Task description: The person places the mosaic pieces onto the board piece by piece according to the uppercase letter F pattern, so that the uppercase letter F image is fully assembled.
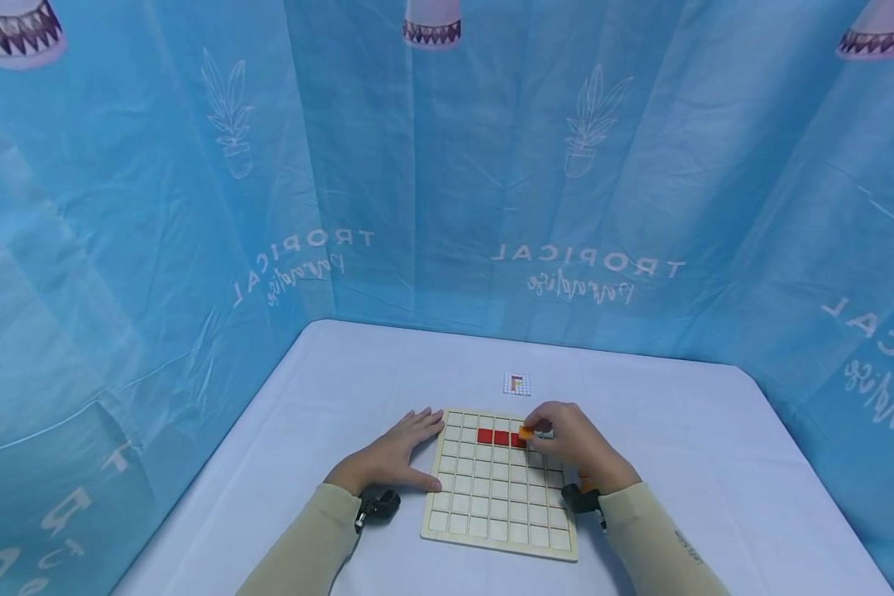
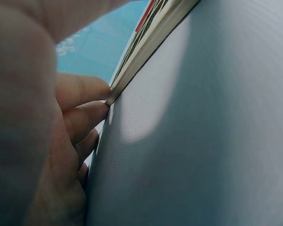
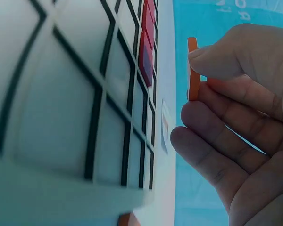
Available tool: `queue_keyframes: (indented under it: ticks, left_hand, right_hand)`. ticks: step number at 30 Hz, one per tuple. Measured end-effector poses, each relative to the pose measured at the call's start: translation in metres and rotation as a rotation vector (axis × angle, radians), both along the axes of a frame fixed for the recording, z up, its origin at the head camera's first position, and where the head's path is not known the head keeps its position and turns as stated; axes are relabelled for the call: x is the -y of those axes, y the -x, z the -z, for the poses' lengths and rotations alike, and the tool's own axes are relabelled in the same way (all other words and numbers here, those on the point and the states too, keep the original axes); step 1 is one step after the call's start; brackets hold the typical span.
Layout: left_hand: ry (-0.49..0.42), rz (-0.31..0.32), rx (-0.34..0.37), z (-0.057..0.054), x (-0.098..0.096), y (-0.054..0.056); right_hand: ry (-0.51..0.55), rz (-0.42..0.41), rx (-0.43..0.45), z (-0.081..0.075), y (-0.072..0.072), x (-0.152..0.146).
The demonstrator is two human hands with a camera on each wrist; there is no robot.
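Note:
A wooden grid board (image 1: pixel 499 547) lies on the white table. Three red square tiles (image 1: pixel 502 438) sit side by side in a row of cells near its far edge. My right hand (image 1: pixel 577 443) pinches an orange square tile (image 3: pixel 194 87) between thumb and fingers, held up off the board near the rightmost red tile. Spread along the board's left edge is my left hand (image 1: pixel 393 455), its fingers touching that edge. In the left wrist view, the fingertips (image 2: pixel 96 88) meet the side of the board.
Beyond the board lies a small printed card (image 1: pixel 517 384) with a coloured grid pattern. Orange pieces (image 1: pixel 586 480) show partly behind my right wrist, beside the board's right edge. A blue curtain (image 1: pixel 447 165) surrounds the back and sides of the table.

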State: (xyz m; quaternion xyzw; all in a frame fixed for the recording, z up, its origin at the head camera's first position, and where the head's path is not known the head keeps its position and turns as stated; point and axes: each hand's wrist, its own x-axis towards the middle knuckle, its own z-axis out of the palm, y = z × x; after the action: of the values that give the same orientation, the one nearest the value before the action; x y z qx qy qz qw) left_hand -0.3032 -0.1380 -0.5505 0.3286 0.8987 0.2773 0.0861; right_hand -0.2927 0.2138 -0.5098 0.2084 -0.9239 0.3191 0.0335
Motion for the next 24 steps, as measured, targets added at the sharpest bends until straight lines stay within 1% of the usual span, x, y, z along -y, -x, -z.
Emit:
queue_keyframes:
  ticks: [3,11,19,24]
  left_hand:
    - [0.005,0.001,0.0,-0.001,0.0,0.0]
    - [0.006,0.003,0.001,-0.001,0.0,-0.001]
    - [0.006,0.002,0.003,-0.001,0.0,0.0]
    - [0.011,0.002,0.009,-0.001,0.0,0.0]
  right_hand:
    - [0.0,-0.032,-0.008,0.001,-0.001,0.006]
    - [0.002,-0.106,0.003,0.0,-0.005,0.025]
    - [-0.047,-0.217,-0.091,0.007,-0.006,0.042]
    - [-0.1,-0.225,-0.092,0.009,-0.005,0.053]
